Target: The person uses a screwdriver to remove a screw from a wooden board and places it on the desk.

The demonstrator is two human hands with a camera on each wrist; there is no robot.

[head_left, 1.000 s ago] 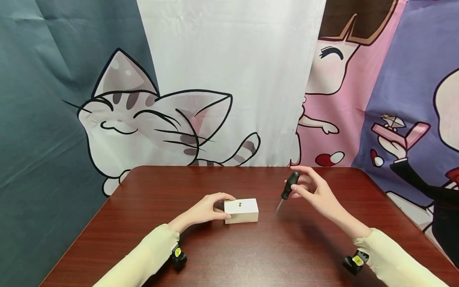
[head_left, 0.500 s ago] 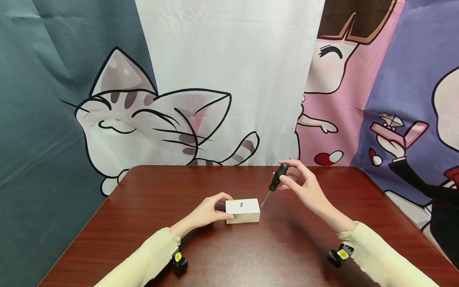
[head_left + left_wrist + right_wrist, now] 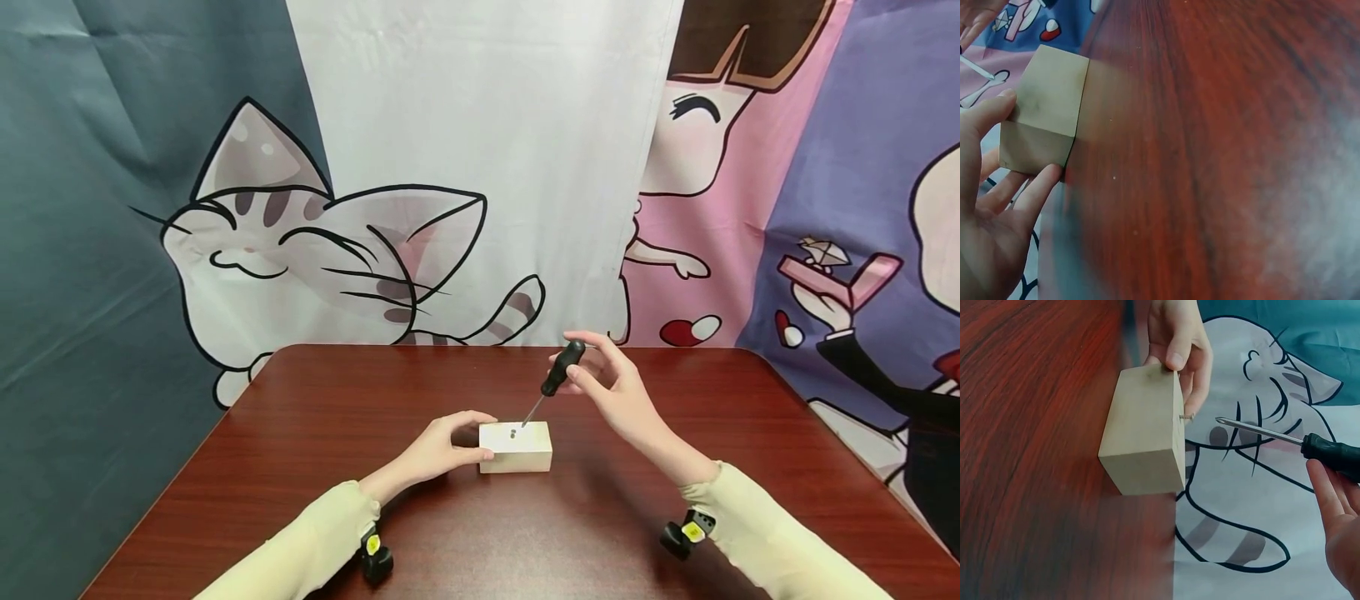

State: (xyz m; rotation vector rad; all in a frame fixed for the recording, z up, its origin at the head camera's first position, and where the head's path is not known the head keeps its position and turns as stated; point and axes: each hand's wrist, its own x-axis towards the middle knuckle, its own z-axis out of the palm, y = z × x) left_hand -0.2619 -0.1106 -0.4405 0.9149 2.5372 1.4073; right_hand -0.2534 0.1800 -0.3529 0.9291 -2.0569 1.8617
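A pale wooden block (image 3: 516, 461) sits on the table, gripped at its left end by my left hand (image 3: 442, 448) between thumb and fingers. From its top face a small screw (image 3: 1187, 417) stands partly out; in the head view it shows as a dark spot. My right hand (image 3: 613, 393) holds a screwdriver (image 3: 562, 368) by its black handle, shaft slanting down and left. Close above the screw, with a small gap in the right wrist view, is the screwdriver's cross-shaped tip (image 3: 1219, 420). The left wrist view shows the block's plain side (image 3: 1050, 90) with the thumb on its edge.
The dark red wooden table (image 3: 360, 383) stretches around both hands. Behind its far edge hangs a cartoon-printed cloth (image 3: 480, 125). A small black camera is strapped to each wrist.
My right hand has moved left with the screwdriver, bringing its tip from beside the block to over its top. My left hand and the block have shifted slightly right.
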